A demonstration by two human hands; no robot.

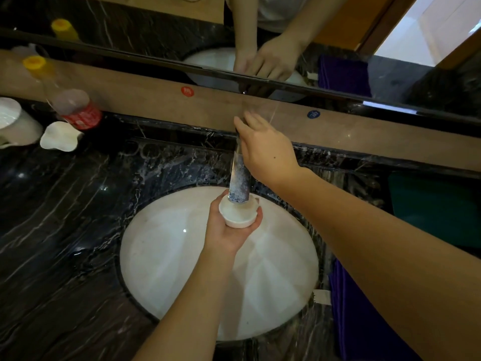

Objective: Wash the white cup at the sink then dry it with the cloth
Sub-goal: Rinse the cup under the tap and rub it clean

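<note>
My left hand (229,225) grasps the white cup (238,213) from below, mouth up, right under the tap (239,178) at the upper middle of the sink (169,256), while the fingers of my right hand (265,149) lie straight and released against the top of the tap. I would keep the cup level and centred under the spout and open the water gently. There is free room low over the sink, but the spout is touching close above the rim, and the purple cloth (364,321) waits on the worktop (65,230) at the lower right.
</note>
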